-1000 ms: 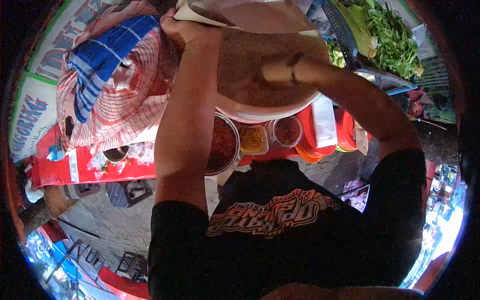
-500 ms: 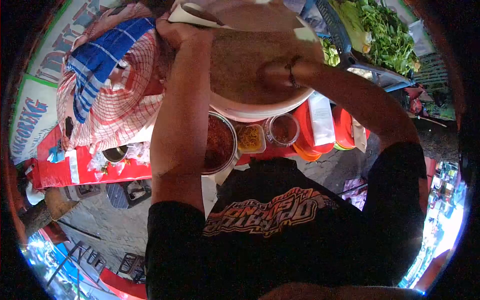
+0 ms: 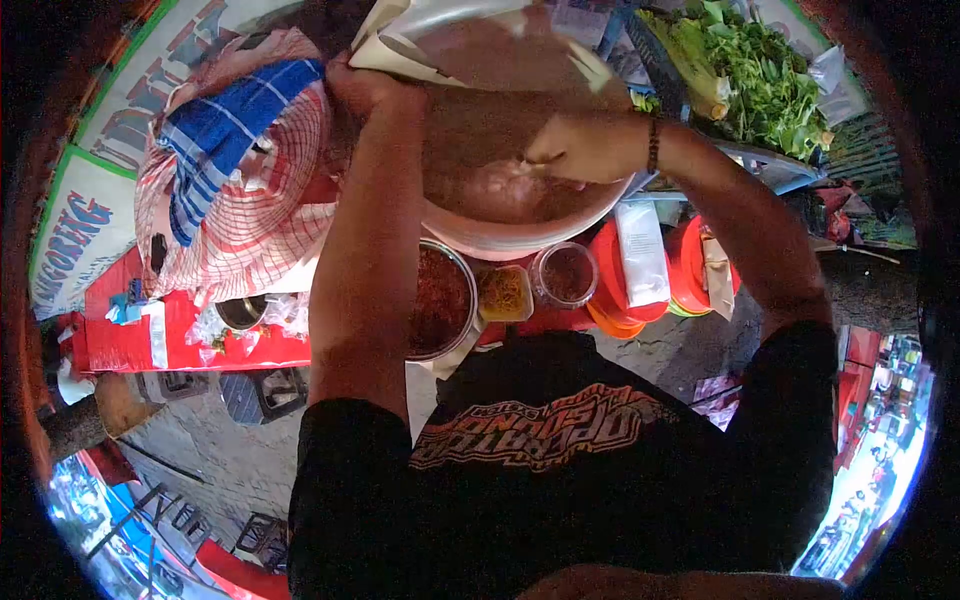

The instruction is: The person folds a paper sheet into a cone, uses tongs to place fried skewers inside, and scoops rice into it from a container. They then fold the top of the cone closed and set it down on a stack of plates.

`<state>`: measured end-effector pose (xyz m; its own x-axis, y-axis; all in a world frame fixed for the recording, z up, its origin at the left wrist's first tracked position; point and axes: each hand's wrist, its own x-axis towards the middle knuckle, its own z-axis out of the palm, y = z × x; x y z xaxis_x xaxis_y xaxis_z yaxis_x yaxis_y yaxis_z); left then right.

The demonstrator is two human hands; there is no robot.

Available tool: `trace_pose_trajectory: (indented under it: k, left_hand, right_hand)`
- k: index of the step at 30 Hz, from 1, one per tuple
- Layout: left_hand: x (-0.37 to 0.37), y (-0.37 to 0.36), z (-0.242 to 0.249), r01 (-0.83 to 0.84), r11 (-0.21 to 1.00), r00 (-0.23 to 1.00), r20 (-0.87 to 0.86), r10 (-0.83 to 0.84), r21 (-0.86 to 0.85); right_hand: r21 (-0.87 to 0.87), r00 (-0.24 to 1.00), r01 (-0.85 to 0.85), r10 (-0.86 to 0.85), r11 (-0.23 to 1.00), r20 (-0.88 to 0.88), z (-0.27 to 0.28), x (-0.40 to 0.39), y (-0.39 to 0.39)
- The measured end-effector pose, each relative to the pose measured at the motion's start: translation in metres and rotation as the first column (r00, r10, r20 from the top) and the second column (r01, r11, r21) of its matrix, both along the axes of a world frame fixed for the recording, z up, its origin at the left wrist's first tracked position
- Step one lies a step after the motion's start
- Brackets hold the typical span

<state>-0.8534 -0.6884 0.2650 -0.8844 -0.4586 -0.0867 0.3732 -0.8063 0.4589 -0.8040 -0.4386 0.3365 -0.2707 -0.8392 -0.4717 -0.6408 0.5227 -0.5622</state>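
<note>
Head view: looking down over a black printed T-shirt (image 3: pixel 540 440) at a red stall table (image 3: pixel 190 345).
Nearest the body: a metal bowl of red chilli paste (image 3: pixel 440 300) is sitting just below the left forearm, with a small tub of yellow shreds (image 3: pixel 504 292) and a clear jar of dark red spice (image 3: pixel 566 274) lining up beside it, all just under the basin.
Stack to the right: orange plastic plates (image 3: pixel 690 262) are lying below the right wrist, a white packet (image 3: pixel 640 250) resting across them.
Basin: a large pale basin (image 3: pixel 500 238) is holding brown ground mix (image 3: pixel 470 130); both hands are working at it.
Right hand: the right hand (image 3: pixel 580 148) is lying inside the basin, fingers curling down into the mix beside a paler lump (image 3: pixel 500 190); whether it is gripping anything I cannot tell. A dark bead bracelet (image 3: pixel 653 145) is circling the wrist.
Left hand: the left hand (image 3: pixel 365 85) is clamping closed on a white sack (image 3: pixel 400 35) at the basin's far-left rim.
Left of that grip: a red checked cloth (image 3: pixel 240 210) with a blue striped cloth (image 3: pixel 225 130) lying over it.
Farthest, beyond the right hand: leafy greens (image 3: pixel 765 75) are piling up in a crate.
</note>
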Motion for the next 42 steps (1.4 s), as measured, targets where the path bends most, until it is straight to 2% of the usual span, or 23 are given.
trace_pose_trajectory:
  k: [4,10,12,13,14,15,16,17,18,19,20,22,23,26,28,30,31,32,34,36,38,40,42]
  left_hand:
    - [-0.001,-0.003,0.003,-0.019,0.999,0.998,0.055,0.022,-0.048]
    - [0.006,0.0,0.008,-0.003,1.0,1.0,0.02,0.003,-0.026]
    - [0.025,0.003,0.018,0.117,0.993,0.991,0.056,-0.118,0.014]
    - [0.025,0.0,0.008,0.113,0.994,0.992,0.052,-0.114,0.011]
    - [0.024,-0.006,-0.012,0.236,0.972,0.949,-0.216,-0.231,-0.004]
    - [0.022,-0.009,-0.02,0.349,0.936,0.821,-0.464,-0.333,-0.053]
    - [0.03,0.0,-0.005,0.349,0.935,0.818,-0.468,-0.334,-0.058]
    - [0.046,0.018,0.023,0.308,0.947,0.756,-0.58,-0.304,-0.095]
    - [0.058,0.029,0.039,0.262,0.957,0.68,-0.679,-0.275,-0.125]
    - [0.06,0.03,0.023,0.36,0.897,0.86,-0.465,-0.213,0.255]
    - [0.042,0.02,-0.004,0.446,0.887,0.581,-0.716,-0.388,-0.118]
    - [0.093,0.061,0.057,0.21,0.977,0.909,-0.374,-0.184,0.03]
    - [0.089,0.064,0.052,0.211,0.977,0.907,-0.377,-0.186,0.026]
    - [0.049,0.053,0.015,0.2,0.977,0.891,-0.43,-0.148,0.078]
    - [0.018,0.028,-0.012,0.585,0.811,0.591,-0.675,-0.442,-0.02]
    - [0.002,0.016,-0.033,0.574,0.819,0.601,-0.678,-0.423,-0.002]
    - [-0.007,0.011,-0.043,0.565,0.825,0.598,-0.689,-0.409,0.0]
    - [-0.015,0.008,-0.05,0.559,0.829,0.592,-0.7,-0.399,0.0]
    - [-0.04,0.002,-0.054,0.55,0.835,0.557,-0.736,-0.385,-0.02]
    - [-0.048,0.005,-0.059,0.55,0.834,0.524,-0.766,-0.373,-0.03]
    - [-0.038,0.009,-0.066,0.521,0.851,0.617,-0.721,-0.316,0.072]
    - [-0.027,0.012,-0.053,0.478,0.865,0.69,-0.674,-0.263,0.151]
    - [-0.003,0.025,-0.012,0.211,0.963,0.929,-0.34,-0.144,0.167]
  right_hand:
    - [-0.123,0.97,0.172,-0.147,0.977,0.193,0.021,-0.006,0.015]
    - [-0.163,0.985,0.031,-0.002,0.986,0.175,0.057,-0.047,0.032]
    - [-0.152,0.933,0.299,-0.255,0.942,0.254,0.075,-0.055,0.035]
    - [-0.252,0.954,0.25,-0.192,0.935,0.23,0.081,-0.061,0.032]
    - [-0.257,0.956,0.245,-0.189,0.935,0.225,0.093,-0.057,0.025]
    - [-0.337,0.978,0.187,-0.206,0.923,-0.024,0.108,-0.047,0.016]
    - [-0.398,0.935,0.112,-0.232,0.91,-0.268,0.117,-0.041,0.009]
    - [-0.573,0.821,-0.257,-0.137,0.778,-0.554,0.098,-0.044,0.004]
    - [-0.575,0.819,-0.26,-0.138,0.776,-0.557,0.087,-0.034,-0.007]
    - [-0.47,0.613,-0.29,-0.215,0.834,-0.76,0.079,-0.015,-0.022]
    - [-0.361,0.353,-0.282,-0.254,0.889,-0.901,0.077,-0.001,-0.033]
    - [-0.329,0.353,-0.192,-0.248,0.925,-0.902,0.08,0.015,-0.046]
    - [-0.29,0.356,-0.099,-0.238,0.952,-0.904,0.084,0.019,-0.048]
    - [-0.406,0.239,-0.181,-0.361,0.896,-0.902,0.104,0.017,-0.027]
    - [-0.434,0.329,-0.015,-0.405,0.901,-0.853,0.123,0.029,-0.006]
    - [-0.581,0.675,-0.033,-0.41,0.814,-0.613,0.13,0.037,0.014]
    - [-0.531,0.765,0.006,-0.346,0.847,-0.543,0.126,0.039,0.022]
    - [-0.535,0.731,-0.167,-0.26,0.828,-0.631,0.108,0.036,0.027]
    - [-0.293,0.684,0.037,-0.238,0.955,-0.69,0.06,0.041,0.026]
    - [0.237,0.762,0.237,-0.029,0.942,-0.647,0.038,0.027,-0.006]
    - [0.251,0.664,0.18,0.07,0.951,-0.744,-0.059,-0.016,-0.006]
    - [0.243,0.682,0.074,0.128,0.967,-0.72,-0.083,-0.023,0.033]
    - [0.219,0.699,-0.158,0.266,0.963,-0.664,-0.105,-0.028,0.011]
